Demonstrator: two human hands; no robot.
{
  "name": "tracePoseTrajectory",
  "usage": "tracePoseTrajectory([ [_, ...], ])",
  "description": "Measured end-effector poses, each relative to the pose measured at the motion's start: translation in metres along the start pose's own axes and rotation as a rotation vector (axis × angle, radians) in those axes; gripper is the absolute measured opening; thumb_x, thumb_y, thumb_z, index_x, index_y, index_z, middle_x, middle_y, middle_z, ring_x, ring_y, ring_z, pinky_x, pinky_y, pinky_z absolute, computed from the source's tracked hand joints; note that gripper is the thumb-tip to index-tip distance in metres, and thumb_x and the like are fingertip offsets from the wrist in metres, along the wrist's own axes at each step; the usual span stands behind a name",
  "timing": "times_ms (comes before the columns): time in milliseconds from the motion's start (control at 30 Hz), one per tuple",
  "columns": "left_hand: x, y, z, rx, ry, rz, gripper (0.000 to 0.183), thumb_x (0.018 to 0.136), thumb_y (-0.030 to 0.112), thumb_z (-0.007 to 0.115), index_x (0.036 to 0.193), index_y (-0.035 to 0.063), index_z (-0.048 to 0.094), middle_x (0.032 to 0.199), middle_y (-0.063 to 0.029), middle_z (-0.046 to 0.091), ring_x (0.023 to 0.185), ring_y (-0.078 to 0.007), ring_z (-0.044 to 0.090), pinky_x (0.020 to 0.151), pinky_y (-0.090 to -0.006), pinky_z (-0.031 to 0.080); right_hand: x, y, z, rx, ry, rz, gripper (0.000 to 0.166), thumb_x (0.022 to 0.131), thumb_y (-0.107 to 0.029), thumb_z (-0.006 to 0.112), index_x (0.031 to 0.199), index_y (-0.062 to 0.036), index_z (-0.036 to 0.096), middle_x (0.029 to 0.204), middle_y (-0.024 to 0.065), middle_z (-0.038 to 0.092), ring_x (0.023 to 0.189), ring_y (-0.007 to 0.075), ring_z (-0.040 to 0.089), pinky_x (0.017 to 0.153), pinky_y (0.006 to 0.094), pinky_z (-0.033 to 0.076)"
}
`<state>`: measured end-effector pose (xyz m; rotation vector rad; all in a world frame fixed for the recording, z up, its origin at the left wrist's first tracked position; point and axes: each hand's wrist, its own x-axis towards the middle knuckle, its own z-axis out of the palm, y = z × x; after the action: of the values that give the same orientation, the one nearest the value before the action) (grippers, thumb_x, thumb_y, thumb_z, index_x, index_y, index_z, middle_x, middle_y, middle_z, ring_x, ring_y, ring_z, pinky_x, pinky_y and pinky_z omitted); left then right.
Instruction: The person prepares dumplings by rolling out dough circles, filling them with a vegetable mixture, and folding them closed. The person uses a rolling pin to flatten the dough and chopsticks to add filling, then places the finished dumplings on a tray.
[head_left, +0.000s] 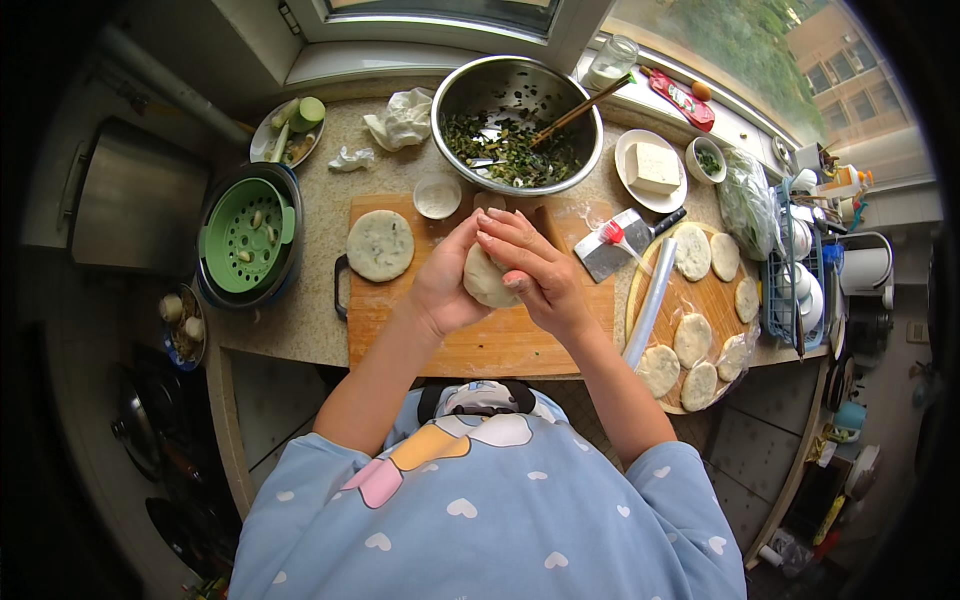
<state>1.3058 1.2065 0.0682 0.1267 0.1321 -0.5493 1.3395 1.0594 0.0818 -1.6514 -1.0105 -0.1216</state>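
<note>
My left hand (446, 285) cups a rounded piece of dough (487, 279) from the left and below. From the right, my right hand (536, 266) lies against the dough with floury fingers, its fingertips touching those of the left. Both are above a wooden cutting board (480, 352). A flat filled dough round (380, 246) lies on the board's left part, near a small bowl of flour (437, 196). Behind the board stands a steel mixing bowl (517, 176) with chopped green filling (517, 146) and wooden chopsticks (581, 111).
To the right, several flat dough rounds (692, 338) lie on a round wooden board (637, 300) beside a plastic wrap roll (651, 304), a dough scraper (611, 247) and a red brush (613, 231). A plate holds tofu (654, 168). A green colander (244, 234) stands left.
</note>
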Motion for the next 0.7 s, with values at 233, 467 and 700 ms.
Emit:
tracePoseTrajectory([
  [233,0.012,-0.042,0.013,0.094,0.201,0.466,0.057,0.098,0.049,0.028,0.137,0.0074,0.038,0.128,-0.0095,0.05,0.121,-0.0206,0.046,0.106,-0.037,0.034,-0.007,-0.01,0.04,0.489,0.712,0.607,0.031,0.098,-0.022,0.048,0.108,0.0041,0.062,0.116,0.0144,0.061,0.11,0.025,0.057,0.096,0.034,0.043],
  [467,0.007,-0.031,0.009,-0.032,0.183,0.444,0.054,0.093,0.047,0.034,0.128,0.0086,0.048,0.13,-0.0093,0.051,0.123,-0.0232,0.045,0.106,-0.0367,0.035,-0.014,-0.001,0.037,-0.22,0.309,0.131,0.044,0.097,-0.032,0.043,0.128,-0.002,0.052,0.139,0.0166,0.044,0.131,0.0347,0.038,0.11,0.0438,0.023],
  [700,0.004,-0.032,0.009,-0.094,0.196,0.313,0.049,0.092,0.049,0.037,0.119,0.0104,0.052,0.122,-0.0056,0.054,0.113,-0.0207,0.052,0.097,-0.0354,0.043,-0.019,0.003,0.024,-0.222,0.103,0.052,0.033,0.092,-0.027,0.054,0.115,-0.005,0.064,0.129,0.012,0.056,0.129,0.0314,0.042,0.111,0.0434,0.021],
])
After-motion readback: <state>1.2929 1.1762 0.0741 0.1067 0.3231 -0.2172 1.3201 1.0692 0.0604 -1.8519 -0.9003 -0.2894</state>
